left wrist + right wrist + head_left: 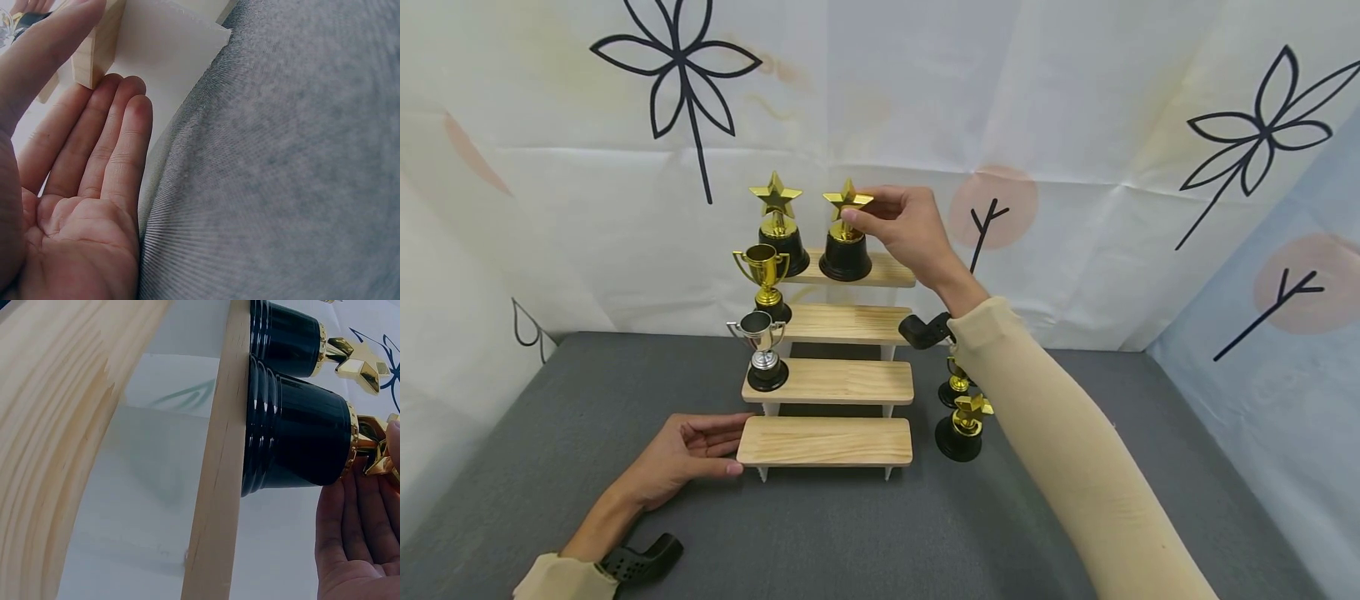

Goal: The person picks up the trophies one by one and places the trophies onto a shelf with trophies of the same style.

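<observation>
My right hand (904,225) pinches the star of a gold star trophy (847,250) by its right side. The black base of that trophy sits at the top step (891,271) of a wooden tiered stand; in the right wrist view the base (300,434) meets the board's edge. To its left on the same step stands a second star trophy (781,242). My left hand (681,458) is at the left end of the lowest step (827,442), fingers extended, fingertips right at the board. The palm (87,231) is bare in the left wrist view.
A gold cup trophy (765,279) stands at the left of the second step down, a silver cup trophy (763,350) on the one below. Right of the stand, another star trophy (961,433) and a partly hidden gold trophy (955,385) stand on the grey table (647,375). White fabric hangs behind.
</observation>
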Tool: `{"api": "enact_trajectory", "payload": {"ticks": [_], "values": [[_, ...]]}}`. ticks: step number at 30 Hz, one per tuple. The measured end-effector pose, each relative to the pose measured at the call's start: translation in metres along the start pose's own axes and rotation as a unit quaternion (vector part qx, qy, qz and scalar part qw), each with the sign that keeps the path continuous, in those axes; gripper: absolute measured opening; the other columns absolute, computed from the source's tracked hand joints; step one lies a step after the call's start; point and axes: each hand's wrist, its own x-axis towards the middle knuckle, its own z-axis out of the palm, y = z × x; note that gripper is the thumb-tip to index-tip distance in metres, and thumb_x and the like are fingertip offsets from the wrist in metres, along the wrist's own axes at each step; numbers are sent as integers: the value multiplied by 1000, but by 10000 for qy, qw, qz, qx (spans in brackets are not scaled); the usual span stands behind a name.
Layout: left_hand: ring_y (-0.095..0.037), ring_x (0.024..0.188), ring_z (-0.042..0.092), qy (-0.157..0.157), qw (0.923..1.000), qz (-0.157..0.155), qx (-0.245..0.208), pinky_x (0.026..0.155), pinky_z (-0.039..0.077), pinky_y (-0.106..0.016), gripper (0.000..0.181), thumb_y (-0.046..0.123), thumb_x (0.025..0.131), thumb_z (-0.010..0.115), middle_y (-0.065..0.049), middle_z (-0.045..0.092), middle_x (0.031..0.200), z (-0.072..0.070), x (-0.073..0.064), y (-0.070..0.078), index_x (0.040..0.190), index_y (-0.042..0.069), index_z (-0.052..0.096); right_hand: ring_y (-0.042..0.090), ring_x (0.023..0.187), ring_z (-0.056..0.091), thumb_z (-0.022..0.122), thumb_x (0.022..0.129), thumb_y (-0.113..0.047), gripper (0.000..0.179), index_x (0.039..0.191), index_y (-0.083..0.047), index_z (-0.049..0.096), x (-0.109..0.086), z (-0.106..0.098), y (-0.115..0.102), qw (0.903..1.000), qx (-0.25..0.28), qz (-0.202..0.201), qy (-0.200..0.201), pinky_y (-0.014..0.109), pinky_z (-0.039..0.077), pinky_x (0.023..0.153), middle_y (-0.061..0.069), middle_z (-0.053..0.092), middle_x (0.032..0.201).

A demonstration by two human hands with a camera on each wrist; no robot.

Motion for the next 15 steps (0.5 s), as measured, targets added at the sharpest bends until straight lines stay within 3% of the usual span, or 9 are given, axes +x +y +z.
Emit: {"api": "enact_trajectory", "payload": {"ticks": [15], "values": [[-18,122,63,3,10000,-5,12,99,54,-33,65,-17,84,71,-2,65,133,1,-1,1,138,-29,36,23,95,71,75,93,-6,32,123,4,70,2,8,0,10000,33,-52,24,32,60,90,18,73,107]]}}
